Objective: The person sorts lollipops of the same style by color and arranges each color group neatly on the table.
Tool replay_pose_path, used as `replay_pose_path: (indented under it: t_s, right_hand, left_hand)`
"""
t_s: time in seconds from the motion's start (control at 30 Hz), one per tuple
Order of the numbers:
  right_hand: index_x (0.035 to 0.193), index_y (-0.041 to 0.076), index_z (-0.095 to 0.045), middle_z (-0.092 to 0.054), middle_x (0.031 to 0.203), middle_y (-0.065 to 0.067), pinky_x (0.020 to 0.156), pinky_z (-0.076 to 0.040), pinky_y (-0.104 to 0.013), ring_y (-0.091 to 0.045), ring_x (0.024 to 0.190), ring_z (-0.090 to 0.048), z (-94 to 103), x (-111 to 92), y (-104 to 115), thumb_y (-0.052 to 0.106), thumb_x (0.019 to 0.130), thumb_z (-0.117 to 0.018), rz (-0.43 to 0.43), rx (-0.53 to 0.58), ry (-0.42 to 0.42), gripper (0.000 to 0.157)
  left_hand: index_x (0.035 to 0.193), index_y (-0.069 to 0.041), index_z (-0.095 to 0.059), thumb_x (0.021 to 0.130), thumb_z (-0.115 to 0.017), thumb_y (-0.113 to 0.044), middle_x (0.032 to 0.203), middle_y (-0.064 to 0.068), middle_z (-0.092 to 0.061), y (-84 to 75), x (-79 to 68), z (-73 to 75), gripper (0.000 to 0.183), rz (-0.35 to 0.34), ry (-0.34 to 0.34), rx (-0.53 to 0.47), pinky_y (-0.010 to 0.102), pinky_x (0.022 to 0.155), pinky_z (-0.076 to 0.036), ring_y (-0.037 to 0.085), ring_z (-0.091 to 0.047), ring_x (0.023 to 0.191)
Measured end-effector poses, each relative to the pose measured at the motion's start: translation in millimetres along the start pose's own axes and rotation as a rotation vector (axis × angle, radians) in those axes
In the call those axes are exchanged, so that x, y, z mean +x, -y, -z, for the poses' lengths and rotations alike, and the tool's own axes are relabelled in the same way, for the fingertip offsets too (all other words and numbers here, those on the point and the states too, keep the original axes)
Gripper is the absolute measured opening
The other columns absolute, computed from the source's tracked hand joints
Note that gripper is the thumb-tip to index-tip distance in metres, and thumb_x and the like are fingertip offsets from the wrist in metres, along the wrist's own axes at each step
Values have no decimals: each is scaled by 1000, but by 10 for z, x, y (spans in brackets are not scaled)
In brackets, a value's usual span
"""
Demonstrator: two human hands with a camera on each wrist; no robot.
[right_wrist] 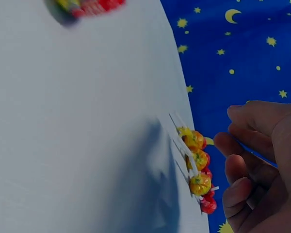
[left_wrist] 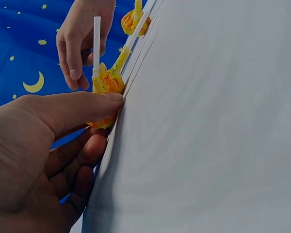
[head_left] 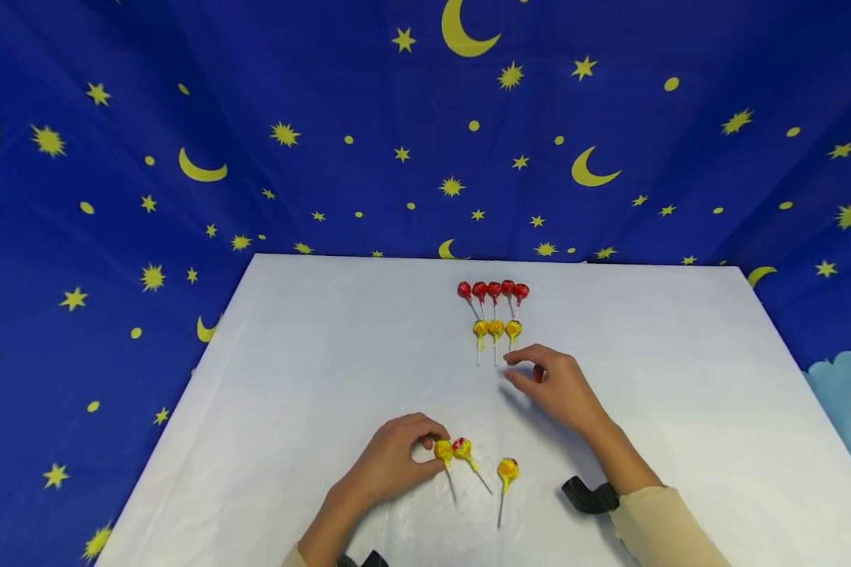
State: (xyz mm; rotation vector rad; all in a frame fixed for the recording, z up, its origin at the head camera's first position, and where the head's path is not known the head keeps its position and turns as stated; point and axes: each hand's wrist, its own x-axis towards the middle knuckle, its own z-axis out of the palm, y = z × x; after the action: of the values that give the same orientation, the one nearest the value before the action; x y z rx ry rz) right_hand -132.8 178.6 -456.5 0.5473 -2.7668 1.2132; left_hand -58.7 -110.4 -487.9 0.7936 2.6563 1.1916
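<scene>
My left hand [head_left: 400, 458] pinches the head of a yellow lollipop [head_left: 444, 450] between thumb and fingers, low over the white table. Right beside it lies a second yellow lollipop [head_left: 462, 448] with a red patch, and a third yellow lollipop [head_left: 508, 471] is farther right. My right hand [head_left: 556, 387] hovers just below a row of yellow lollipops [head_left: 496, 328], fingers loosely bent and holding nothing. Behind that row is a row of several red lollipops [head_left: 494, 289]. In the right wrist view, a gap separates the right hand [right_wrist: 264, 162] from the yellow heads [right_wrist: 201, 184].
A white sheet covers the table [head_left: 340, 339]. Its far edge meets a blue curtain [head_left: 369, 102] printed with yellow moons and stars. A black band piece [head_left: 590, 496] sits at my right wrist. A blurred red and yellow shape [right_wrist: 99, 6] tops the right wrist view.
</scene>
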Motion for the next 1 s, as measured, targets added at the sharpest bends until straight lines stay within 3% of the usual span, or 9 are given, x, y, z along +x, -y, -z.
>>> replay_pose_path:
  t_s: [0.47,0.77,1.0]
  right_hand:
    - [100,21,-74,-65,91,15,52,-41,-23,-3,57,-49,-129,-432,132,29,83,-77,-16,14,110,19]
    - [92,31,-72,-57,80,24,50,-39,-23,-1,53,-45,-164,-597,235,31,84,-75,-62,-59,178,9]
    - [92,32,-70,-56,81,25,52,-38,-21,2,54,-44,-189,-763,305,40,82,-75,-89,-111,151,14]
  left_hand:
    - [104,-24,-68,77,-80,-21,88,-15,-58,-7,-3,-6,30,-19,-19,-3,27,75,-44,3,-54,78]
    - [104,-23,-69,78,-80,-22,87,-15,-58,-18,-9,-5,29,-16,-17,-3,27,75,-44,4,-55,78]
    - [105,-23,-68,78,-80,-21,88,-14,-58,-15,-5,4,29,-27,-22,-1,27,74,-44,5,-54,78]
